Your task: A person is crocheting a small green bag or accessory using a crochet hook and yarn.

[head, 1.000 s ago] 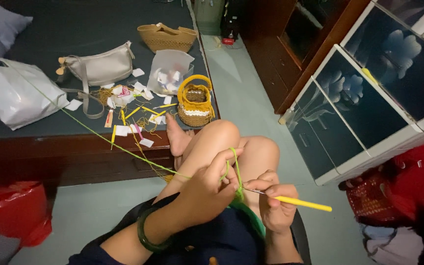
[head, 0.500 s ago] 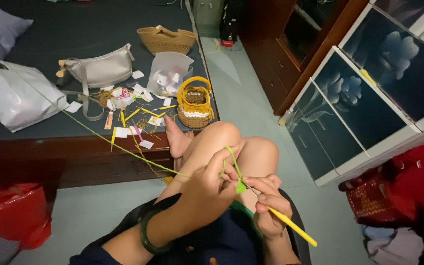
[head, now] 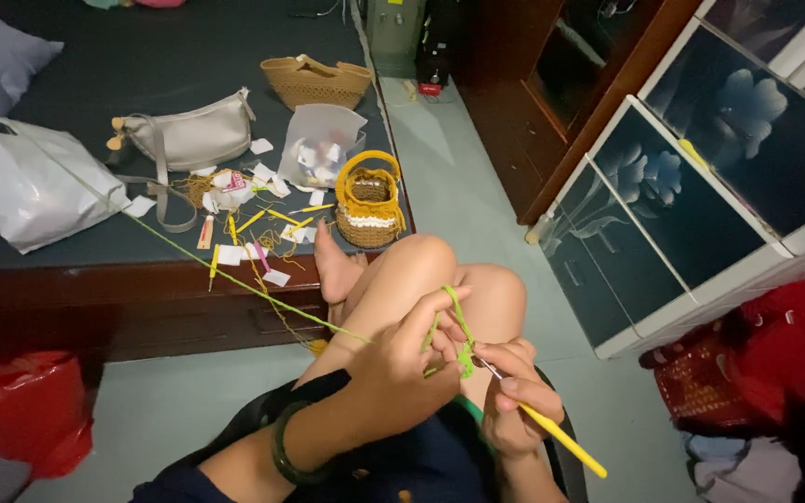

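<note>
At lower centre of the frame, above the bent knees, the left hand (head: 398, 368) pinches a small green crochet piece (head: 465, 357) between thumb and fingers, with green yarn (head: 235, 278) looped over its index finger and running taut toward a white plastic bag (head: 34, 182) at upper left. The right hand (head: 514, 410) is closed around a yellow-handled crochet hook (head: 552, 430), its metal tip at the piece. The work appears soft, light and limp, so it is best gripped close beside the active loop; the yarn is thin and likely slides easily, so finger tension governs it. The hook is rigid and slim, held mid-handle. On the dark surface behind stands a yellow crocheted basket (head: 368, 200).
</note>
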